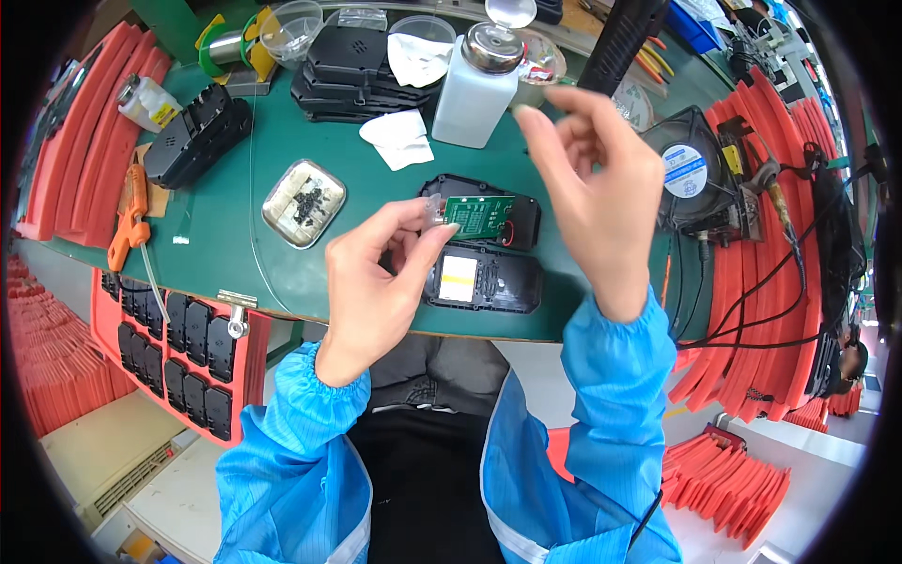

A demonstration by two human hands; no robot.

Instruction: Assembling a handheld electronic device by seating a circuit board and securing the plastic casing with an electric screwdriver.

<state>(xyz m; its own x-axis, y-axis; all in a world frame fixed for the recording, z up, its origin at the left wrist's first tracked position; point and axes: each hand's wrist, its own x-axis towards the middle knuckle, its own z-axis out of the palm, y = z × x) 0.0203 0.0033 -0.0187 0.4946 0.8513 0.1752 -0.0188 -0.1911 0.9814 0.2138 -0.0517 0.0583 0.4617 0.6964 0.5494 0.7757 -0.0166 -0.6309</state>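
Note:
My left hand pinches the left end of a green circuit board between thumb and fingertips. A clear piece at that end is partly covered by the fingers. A thin red wire runs at the board's right end. Beneath the board, an open black plastic housing lies in two halves: the far half is partly hidden, and the near half carries a white and yellow label. My right hand is raised right of the board, near a white pump bottle. Its thumb and forefinger are apart, with nothing visible between them.
A metal dish holds small black screws. Black housings are stacked behind white wipes. An orange glue gun lies left. At right stand a fan, a soldering iron, loose cables and red trays.

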